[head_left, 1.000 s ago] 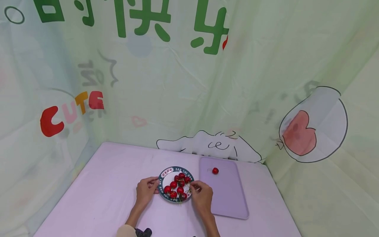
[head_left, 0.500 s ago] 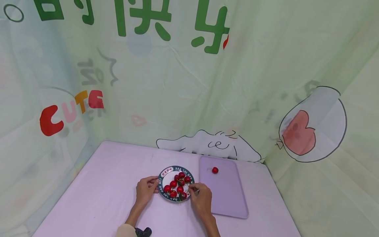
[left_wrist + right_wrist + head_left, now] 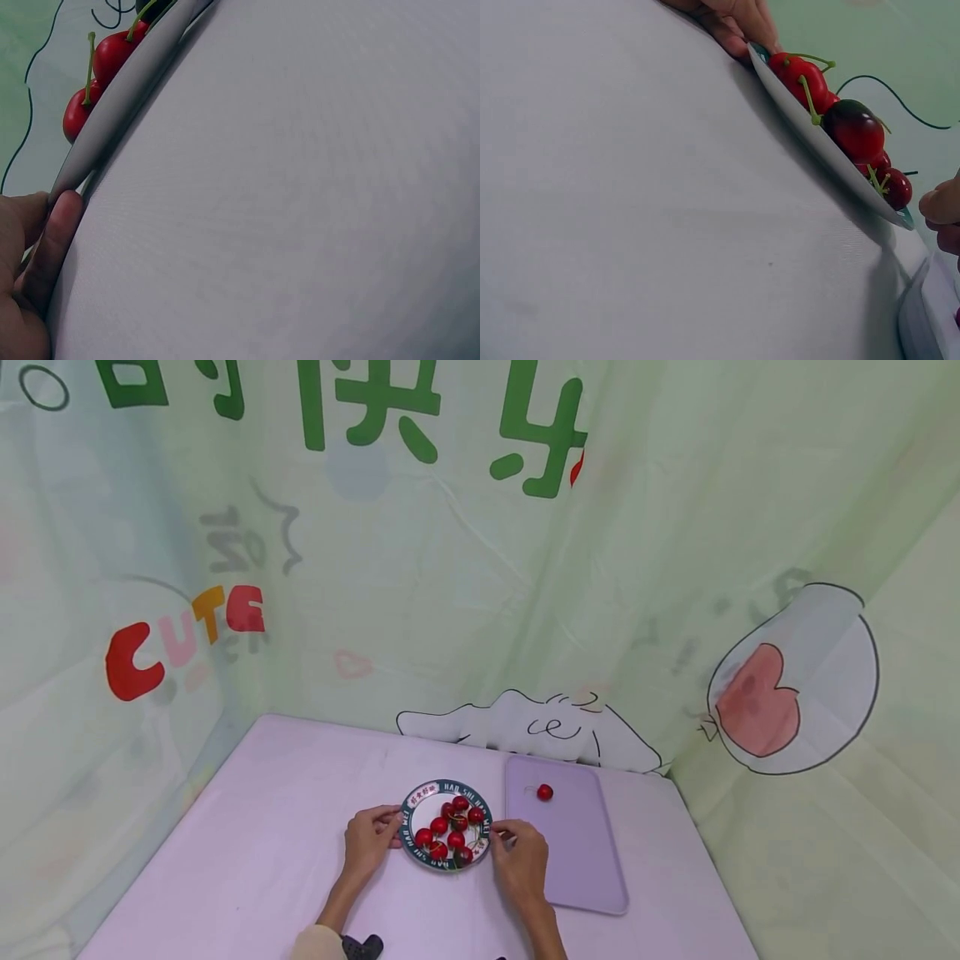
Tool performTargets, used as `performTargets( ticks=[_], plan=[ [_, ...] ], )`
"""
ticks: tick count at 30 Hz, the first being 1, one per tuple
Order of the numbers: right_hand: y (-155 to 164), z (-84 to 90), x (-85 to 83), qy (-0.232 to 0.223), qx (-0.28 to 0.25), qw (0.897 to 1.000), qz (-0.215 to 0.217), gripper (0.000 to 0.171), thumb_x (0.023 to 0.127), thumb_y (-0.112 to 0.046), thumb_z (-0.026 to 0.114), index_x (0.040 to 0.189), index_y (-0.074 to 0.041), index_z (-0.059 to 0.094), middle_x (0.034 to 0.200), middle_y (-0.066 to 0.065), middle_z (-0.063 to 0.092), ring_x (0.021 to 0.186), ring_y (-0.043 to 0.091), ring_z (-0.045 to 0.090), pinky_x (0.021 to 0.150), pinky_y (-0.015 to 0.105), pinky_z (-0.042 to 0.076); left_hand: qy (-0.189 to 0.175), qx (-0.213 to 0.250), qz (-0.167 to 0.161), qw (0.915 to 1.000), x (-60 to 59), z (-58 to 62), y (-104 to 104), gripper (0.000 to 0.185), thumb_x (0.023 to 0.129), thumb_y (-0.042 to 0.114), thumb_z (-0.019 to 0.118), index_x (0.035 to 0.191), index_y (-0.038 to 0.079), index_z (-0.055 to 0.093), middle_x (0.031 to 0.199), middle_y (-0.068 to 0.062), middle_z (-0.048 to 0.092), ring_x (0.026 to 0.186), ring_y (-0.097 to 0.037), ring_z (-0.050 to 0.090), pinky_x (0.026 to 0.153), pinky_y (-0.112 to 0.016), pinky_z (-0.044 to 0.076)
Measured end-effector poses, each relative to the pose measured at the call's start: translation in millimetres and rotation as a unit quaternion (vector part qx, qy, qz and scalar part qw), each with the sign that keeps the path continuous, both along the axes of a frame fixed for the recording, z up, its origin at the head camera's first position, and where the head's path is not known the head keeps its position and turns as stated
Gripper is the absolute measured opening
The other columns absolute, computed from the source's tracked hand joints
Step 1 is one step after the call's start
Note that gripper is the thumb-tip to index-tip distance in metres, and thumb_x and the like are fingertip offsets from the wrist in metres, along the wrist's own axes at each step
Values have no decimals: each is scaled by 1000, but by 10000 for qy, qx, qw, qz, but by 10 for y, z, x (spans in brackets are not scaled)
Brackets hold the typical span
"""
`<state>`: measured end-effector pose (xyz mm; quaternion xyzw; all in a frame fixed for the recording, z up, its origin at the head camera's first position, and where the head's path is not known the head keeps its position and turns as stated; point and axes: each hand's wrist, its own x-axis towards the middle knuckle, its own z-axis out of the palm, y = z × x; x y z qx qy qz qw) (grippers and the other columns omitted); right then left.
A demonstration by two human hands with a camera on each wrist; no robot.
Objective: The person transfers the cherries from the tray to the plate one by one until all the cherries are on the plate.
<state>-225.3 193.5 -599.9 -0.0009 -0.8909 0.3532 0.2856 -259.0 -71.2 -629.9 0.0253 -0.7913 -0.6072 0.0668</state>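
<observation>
A round plate [image 3: 408,841] with a dark green lettered rim stands on the table, carrying several red cherries [image 3: 456,841] with green stems. My left hand [image 3: 367,842] pinches its left rim between thumb and fingers; the left wrist view shows the fingertips at the plate's edge. My right hand [image 3: 522,858] is at the plate's right side, fingers loosely curled. In the right wrist view a small gap separates that hand's fingertips [image 3: 939,204] from the rim, and no cherry shows in them. One partly dark cherry [image 3: 855,131] lies near the plate's front edge.
To the right lies a lilac tray [image 3: 581,852], its lower left part behind my right hand. A single cherry [image 3: 545,792] rests near the tray's far end. Printed curtains [image 3: 450,610] enclose the table [image 3: 300,793] at the back and sides.
My right hand has moved right, from over the plate's right rim to just outside it. The left hand keeps its grip on the rim, and the plate stays in place.
</observation>
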Motion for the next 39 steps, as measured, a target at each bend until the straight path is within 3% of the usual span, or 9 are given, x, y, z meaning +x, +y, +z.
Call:
performTargets(
  ticks=[8, 12, 19, 27, 33, 39],
  plan=[
    [157, 45, -101, -272, -158, 9991, -295, 15, 89, -2, 88, 102, -10, 87, 89, 2, 81, 80, 17, 70, 72, 28, 56, -58, -59, -5, 10000, 3, -9, 2, 28, 105, 12, 73, 130, -1, 77, 94, -10, 77, 63, -12, 73, 61, -15, 61],
    [257, 66, -189, -101, -113, 9993, -332, 17, 87, 1, 88, 102, -8, 86, 90, 6, 82, 81, 23, 73, 72, 33, 56, -1, -1, -9, 10000, -1, -5, -1, 28, 105, 12, 74, 129, -1, 77, 93, -11, 76, 63, -12, 73, 60, -16, 61],
    [434, -43, -405, 81, 262, 9986, -460, 17, 88, 0, 88, 105, -4, 85, 93, 11, 81, 82, 27, 72, 75, 42, 58, 7, 85, 6, 10000, -33, -27, -5, 27, 104, 11, 74, 128, -1, 78, 95, -11, 78, 62, -10, 73, 60, -16, 62],
    [526, -73, -568, 495, 219, 9966, -629, 20, 84, 5, 87, 103, 0, 84, 92, 15, 81, 81, 32, 71, 74, 49, 57, -32, 34, 25, 10000, -43, -61, -7, 27, 105, 12, 74, 128, 0, 78, 93, -9, 76, 62, -10, 73, 61, -18, 63],
    [571, -23, -658, 683, 367, 9960, -451, 22, 80, 6, 87, 102, 1, 84, 87, 19, 78, 79, 35, 69, 72, 54, 55, -11, 41, 23, 10000, -52, -60, -16, 26, 105, 12, 74, 128, 0, 78, 93, -9, 76, 62, -10, 73, 60, -18, 63],
    [599, -51, -737, 363, 630, 9967, -350, 24, 82, 4, 84, 106, 1, 84, 89, 17, 79, 81, 33, 70, 72, 52, 57, -45, 90, -14, 9999, -55, -82, -21, 25, 105, 11, 74, 127, 0, 78, 92, -9, 75, 63, -12, 73, 60, -17, 62]
  ],
)
